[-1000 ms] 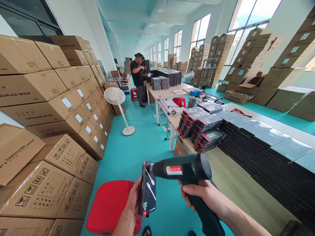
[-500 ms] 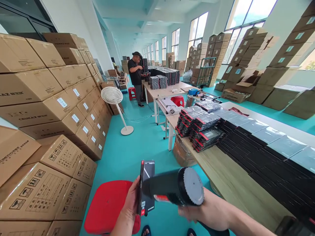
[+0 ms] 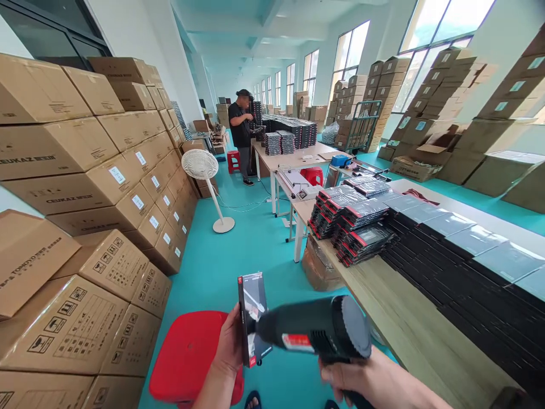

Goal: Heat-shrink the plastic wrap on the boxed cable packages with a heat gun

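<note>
A dark heat gun (image 3: pixel 313 329) with a red label is held by its handle in my right hand (image 3: pixel 357 372). Its nozzle points left, over the front of a slim black box (image 3: pixel 252 304) with white print and red corners; whether the two touch I cannot tell. My left hand (image 3: pixel 230 343) grips that box upright along its left side, fingers partly hidden behind it. Glare lies across the box's front. Below and left of the box stands a red plastic stool (image 3: pixel 187 355).
Stacked cartons (image 3: pixel 106 153) line the left side. On the right, a long wooden table (image 3: pixel 409 307) bears rows of black boxes (image 3: pixel 460 272) and film-wrapped packs (image 3: pixel 353 213). A white fan (image 3: pixel 200 165) stands ahead. Farther off, a person (image 3: pixel 242 133) stands at another table.
The box has tilted, and its front now catches the light. The heat gun has shifted slightly right and turned, showing more of its red label. The head view has swung slightly left.
</note>
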{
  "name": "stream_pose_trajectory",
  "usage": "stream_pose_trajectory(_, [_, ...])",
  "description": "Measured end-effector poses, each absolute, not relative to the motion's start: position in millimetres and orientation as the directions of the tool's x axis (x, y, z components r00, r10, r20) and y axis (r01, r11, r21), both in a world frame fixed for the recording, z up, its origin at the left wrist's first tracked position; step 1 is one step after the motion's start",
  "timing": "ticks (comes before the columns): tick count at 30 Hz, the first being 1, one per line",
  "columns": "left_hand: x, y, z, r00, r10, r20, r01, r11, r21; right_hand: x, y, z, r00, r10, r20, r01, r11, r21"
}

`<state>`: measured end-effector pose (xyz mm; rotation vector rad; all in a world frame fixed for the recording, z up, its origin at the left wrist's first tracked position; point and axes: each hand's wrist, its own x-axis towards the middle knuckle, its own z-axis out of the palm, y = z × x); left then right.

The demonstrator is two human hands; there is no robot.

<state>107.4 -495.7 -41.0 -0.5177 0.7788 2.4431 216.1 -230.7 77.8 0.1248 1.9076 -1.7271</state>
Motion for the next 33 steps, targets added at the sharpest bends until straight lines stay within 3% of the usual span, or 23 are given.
stream_pose_trajectory(2, [107.5, -496.0, -41.6, -0.805, 0.362, -0.471, -0.569, -0.695, 0.439, 218.2, -229.0, 78.0, -0.811, -0.378, -0.447, 0.424, 0.147, -0.894])
stream_pose_trajectory(7, [110.7, -495.9, -43.6, -0.739, 0.465, -0.488, -0.672, -0.568, 0.476, 206.6, -223.2, 77.9, -0.916, -0.134, -0.379, 0.393, -0.101, -0.914])
stream_pose_trajectory(9, [112.2, -494.9, -43.6, -0.717, 0.475, -0.511, -0.696, -0.526, 0.488, 199.7, -222.3, 82.7, -0.922, -0.169, -0.347, 0.374, -0.171, -0.911])
stream_pose_trajectory(12, [113.2, -493.4, -41.9, -0.723, 0.451, -0.523, -0.690, -0.509, 0.515, 191.8, -221.2, 93.7, -0.918, -0.237, -0.319, 0.361, -0.162, -0.918])
stream_pose_trajectory(16, [114.2, -494.9, -38.4, -0.712, 0.462, -0.529, -0.702, -0.504, 0.503, 185.7, -215.9, 101.0, -0.927, -0.089, -0.364, 0.372, -0.093, -0.924])
stream_pose_trajectory(20, [115.6, -498.1, -37.6, -0.710, 0.473, -0.522, -0.704, -0.505, 0.499, 181.0, -211.9, 101.1, -0.911, -0.187, -0.368, 0.393, -0.120, -0.912])
stream_pose_trajectory(25, [116.2, -500.9, -37.0, -0.704, 0.483, -0.521, -0.709, -0.524, 0.472, 172.5, -206.3, 97.4, -0.926, -0.123, -0.357, 0.370, -0.109, -0.923])
stream_pose_trajectory(33, [114.3, -506.3, -42.0, -0.712, 0.547, -0.440, -0.701, -0.580, 0.415, 169.8, -199.6, 97.8, -0.920, -0.174, -0.352, 0.378, -0.150, -0.914])
